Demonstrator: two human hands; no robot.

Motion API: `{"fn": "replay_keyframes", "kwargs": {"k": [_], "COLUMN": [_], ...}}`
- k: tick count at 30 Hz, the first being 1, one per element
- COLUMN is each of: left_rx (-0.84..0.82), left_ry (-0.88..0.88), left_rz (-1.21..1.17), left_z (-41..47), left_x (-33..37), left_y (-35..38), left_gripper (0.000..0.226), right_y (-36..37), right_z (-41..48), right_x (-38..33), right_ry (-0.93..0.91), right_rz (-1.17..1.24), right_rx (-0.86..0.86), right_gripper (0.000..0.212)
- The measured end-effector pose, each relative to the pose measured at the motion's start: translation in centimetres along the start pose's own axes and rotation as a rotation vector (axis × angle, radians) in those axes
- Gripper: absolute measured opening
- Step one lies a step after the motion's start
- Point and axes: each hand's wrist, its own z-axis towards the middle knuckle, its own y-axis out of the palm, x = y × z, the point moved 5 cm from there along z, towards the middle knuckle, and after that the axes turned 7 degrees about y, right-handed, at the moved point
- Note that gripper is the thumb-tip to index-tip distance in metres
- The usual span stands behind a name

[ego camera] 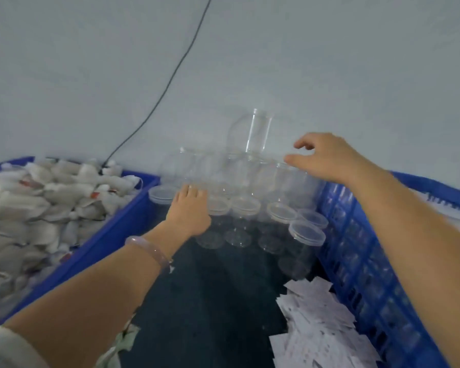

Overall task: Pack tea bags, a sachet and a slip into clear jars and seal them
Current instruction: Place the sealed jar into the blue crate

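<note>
Jars [307,232] beneath both grips look empty: packing not begun. Left grip [189,208] rests on one, clasp unclear; right grip [316,158] hovers slack, holding nothing. Tea bags [37,197] sit heaped left of the left grip.

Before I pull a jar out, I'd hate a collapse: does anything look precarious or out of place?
Yes. One jar stands alone atop the stacked jars by the wall, seemingly leaning, with nothing bracing it. The right hand hovers just beside the stack, holding nothing.
</note>
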Motion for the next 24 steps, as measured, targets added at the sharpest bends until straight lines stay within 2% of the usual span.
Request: {"fn": "replay_keyframes", "kwargs": {"k": [4,7,10,13,16,21,24], "left_rx": [-0.061,-0.09,-0.144,-0.157,-0.138,0.111,0.225], "left_ry": [-0.055,-0.04,-0.001,0.005,0.0,-0.05,-0.081], "left_rz": [-0.021,-0.082,-0.165,-0.295,-0.411,-0.708,-0.643], "left_z": [-1.4,-1.7,-1.5,-0.6,0.4,0.6,0.7], "left_x": [-5.4,-6.8,-6.5,-5.2,-3.1,-1.1,-0.8], "left_y": [1.2,2.0,3.0,4.3,5.6,7.1,6.9], "left_gripper": [0.07,0.071,0.073,0.078,0.082,0.065,0.048], "right_y": [13.1,20.4,24.0,24.8,24.4,23.4,23.5], "right_z": [1.1,1.5,1.3,0.3,-0.3,-0.3,-0.5], "right_x": [-4.1,-5.3,-4.8,-4.2,-3.6,-2.5,-2.5], "right_ry": [-0.051,-0.07,-0.042,-0.076,-0.062,0.018,0.024], "right_rz": [-0.041,-0.049,-0.085,-0.144,-0.003,0.248,0.285], "right_rx": [-0.309,-0.414,-0.342,-0.138,-0.129,-0.144,-0.142], "right_gripper": [0.061,0.062,0.069,0.059,0.049,0.034,0.027]}}
